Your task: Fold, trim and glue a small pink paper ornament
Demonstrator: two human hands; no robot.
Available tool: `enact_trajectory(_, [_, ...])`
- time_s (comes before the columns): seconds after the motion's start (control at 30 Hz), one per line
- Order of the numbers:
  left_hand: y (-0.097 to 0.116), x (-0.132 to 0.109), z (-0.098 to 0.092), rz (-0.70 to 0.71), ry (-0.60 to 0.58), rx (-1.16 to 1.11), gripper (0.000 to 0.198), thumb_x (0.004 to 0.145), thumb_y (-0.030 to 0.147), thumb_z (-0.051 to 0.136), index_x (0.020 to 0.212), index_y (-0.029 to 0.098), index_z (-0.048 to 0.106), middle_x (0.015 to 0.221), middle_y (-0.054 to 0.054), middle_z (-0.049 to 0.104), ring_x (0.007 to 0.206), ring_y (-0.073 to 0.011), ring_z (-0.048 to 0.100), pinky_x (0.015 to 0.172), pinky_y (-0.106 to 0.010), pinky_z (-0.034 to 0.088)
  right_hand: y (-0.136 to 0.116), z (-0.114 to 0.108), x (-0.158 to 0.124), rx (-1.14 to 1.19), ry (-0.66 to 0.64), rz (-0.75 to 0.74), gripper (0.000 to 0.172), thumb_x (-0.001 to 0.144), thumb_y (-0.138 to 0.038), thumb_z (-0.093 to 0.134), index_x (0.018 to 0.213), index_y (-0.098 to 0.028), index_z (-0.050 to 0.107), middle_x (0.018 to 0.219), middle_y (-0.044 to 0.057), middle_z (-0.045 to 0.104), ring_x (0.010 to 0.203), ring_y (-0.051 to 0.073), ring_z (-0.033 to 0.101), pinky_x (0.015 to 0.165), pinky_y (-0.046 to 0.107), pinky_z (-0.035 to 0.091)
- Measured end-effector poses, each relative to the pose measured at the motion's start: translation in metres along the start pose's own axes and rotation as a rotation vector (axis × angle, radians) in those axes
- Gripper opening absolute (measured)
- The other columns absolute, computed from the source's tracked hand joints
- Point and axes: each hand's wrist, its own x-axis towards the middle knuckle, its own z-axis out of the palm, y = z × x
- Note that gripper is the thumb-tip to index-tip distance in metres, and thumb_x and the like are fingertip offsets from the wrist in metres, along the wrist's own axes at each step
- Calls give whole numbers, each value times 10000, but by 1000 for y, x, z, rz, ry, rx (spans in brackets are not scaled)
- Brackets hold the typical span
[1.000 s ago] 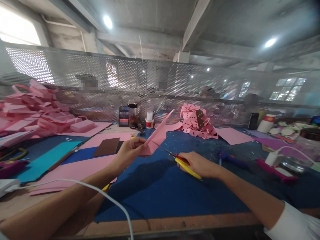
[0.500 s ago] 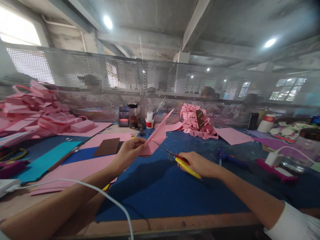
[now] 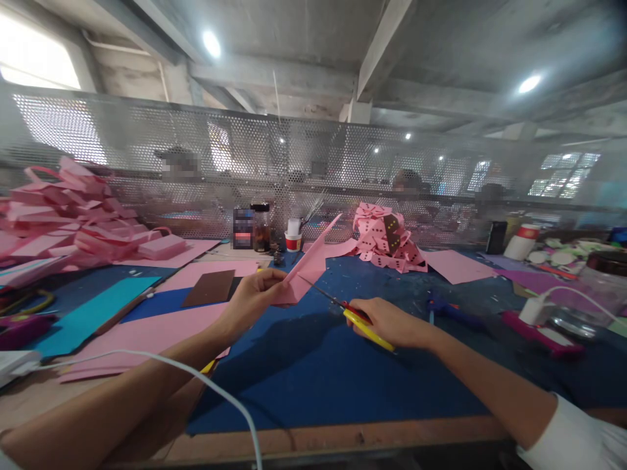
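Note:
Pinched in my left hand (image 3: 258, 295) is a folded piece of pink paper (image 3: 309, 266), held up above the blue mat (image 3: 318, 385). My right hand (image 3: 386, 320) grips a pair of scissors (image 3: 365, 326) with yellow and red handles. The scissors' thin blades point up and left, and their tip meets the lower part of the pink paper. Whether the blades are slightly apart is too fine to tell. Beneath my left forearm lie a brown sheet (image 3: 209, 288) and a large pink sheet (image 3: 147, 336).
Heaped pink paper strips (image 3: 73, 222) fill the left back. Dotted pink cut-outs (image 3: 386, 238) are piled at the back middle. A blue glue gun (image 3: 453, 312) and a clear jar (image 3: 595, 287) stand right. A white cable (image 3: 196, 367) crosses my left forearm. Behind is a perforated metal screen (image 3: 313, 150).
Both hands, the scissors and the pink paper stay almost where they were. Beyond the screen, a blurred person's head has shifted slightly.

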Motion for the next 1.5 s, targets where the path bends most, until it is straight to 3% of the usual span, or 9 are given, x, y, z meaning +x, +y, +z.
enact_trajectory(0.6, [-10,3,-4,18,-36,-24,265,816,364,673,990,164,666,809,-30,730,700,-160,674,698,-290,563,2,0,1,-7,-33,-28,177,845,-279,571,980,-174,619,998,92,687,850,208,626,732,266,421])
enact_trajectory(1.5, [-8,2,-4,27,-36,-2,226,819,350,670,957,171,665,762,-9,712,687,-153,668,669,-258,549,4,2,0,3,-2,-1,171,878,-309,554,958,-174,623,942,85,700,786,189,630,692,252,411])
